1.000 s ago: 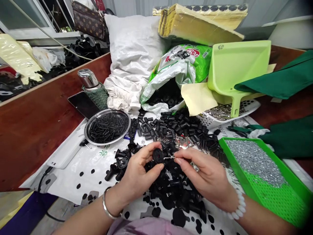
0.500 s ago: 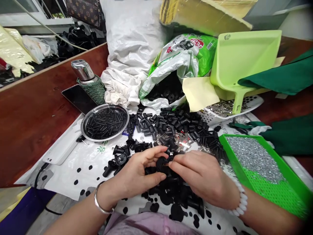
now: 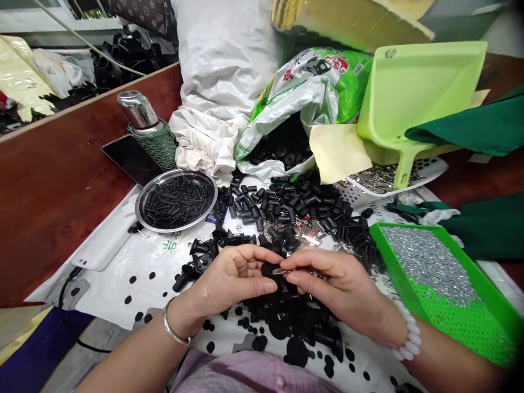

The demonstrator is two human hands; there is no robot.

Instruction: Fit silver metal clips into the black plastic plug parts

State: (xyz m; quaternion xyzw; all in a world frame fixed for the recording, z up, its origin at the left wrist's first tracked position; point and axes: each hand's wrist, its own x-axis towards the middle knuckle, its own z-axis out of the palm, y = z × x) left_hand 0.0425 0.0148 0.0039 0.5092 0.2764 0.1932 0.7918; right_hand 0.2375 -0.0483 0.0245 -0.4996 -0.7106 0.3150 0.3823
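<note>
My left hand (image 3: 241, 273) curls its fingers and thumb around a black round-ended plastic part (image 3: 268, 269). Pinched between the thumb and forefinger of my right hand (image 3: 339, 289) is a small metal strip (image 3: 280, 271), its end against the black part. Whether it sits inside the part I cannot tell. Below and behind both hands lies a heap of flanged black plastic parts (image 3: 295, 316). Short black tubes (image 3: 266, 204) are piled farther back, with loose metal clips (image 3: 309, 232) among them.
A steel dish (image 3: 141, 215) of black springs stands left, near a power bank (image 3: 102, 248) and a netted flask (image 3: 141, 114). On the right is a green tray (image 3: 458, 333) of small silvery pieces. Behind are a light-green dustpan (image 3: 426, 93) and an open bag (image 3: 282, 114) of black parts.
My right hand has turned and its fingers have drawn back slightly, so the metal strip now shows between the hands. My left hand keeps the black part in nearly the same place.
</note>
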